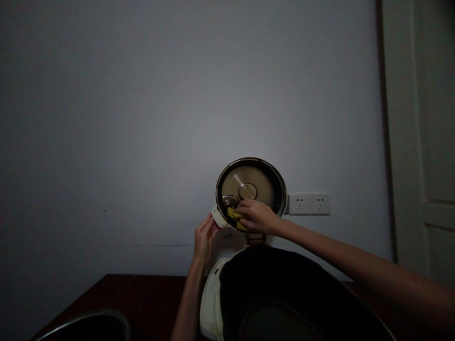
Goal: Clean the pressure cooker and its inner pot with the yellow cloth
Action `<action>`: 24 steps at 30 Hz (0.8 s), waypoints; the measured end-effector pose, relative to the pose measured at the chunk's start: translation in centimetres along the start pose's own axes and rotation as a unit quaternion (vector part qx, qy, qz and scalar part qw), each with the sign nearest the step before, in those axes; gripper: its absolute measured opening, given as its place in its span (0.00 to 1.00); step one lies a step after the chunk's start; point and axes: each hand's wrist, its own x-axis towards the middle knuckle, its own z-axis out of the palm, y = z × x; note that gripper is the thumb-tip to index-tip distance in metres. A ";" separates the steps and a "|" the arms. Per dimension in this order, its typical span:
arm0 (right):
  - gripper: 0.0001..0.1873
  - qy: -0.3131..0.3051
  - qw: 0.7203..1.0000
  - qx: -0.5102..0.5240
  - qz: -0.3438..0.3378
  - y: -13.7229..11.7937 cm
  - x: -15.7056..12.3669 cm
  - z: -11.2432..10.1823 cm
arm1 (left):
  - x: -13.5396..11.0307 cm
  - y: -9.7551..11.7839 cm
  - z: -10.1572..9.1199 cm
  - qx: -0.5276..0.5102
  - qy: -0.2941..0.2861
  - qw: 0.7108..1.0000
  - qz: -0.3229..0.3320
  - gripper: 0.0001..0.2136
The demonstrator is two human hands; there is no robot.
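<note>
A white rice cooker stands on a dark wooden table with its round lid swung up and facing me. My right hand is closed on a yellow cloth and presses it against the lower left of the lid's metal inner face. My left hand has its fingers curled around the lid's white left edge, steadying it. The cooker's dark opening lies below both hands.
A grey wall is behind, with a white double power socket right of the lid. A white door is at the far right. A dark round pot rim shows at bottom left on the table.
</note>
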 end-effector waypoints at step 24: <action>0.08 -0.045 0.955 -0.099 -0.274 -1.1 4.8 -0.7 | -0.2 -0.2 0.3 -0.017 0.001 1.000 0.007 0.12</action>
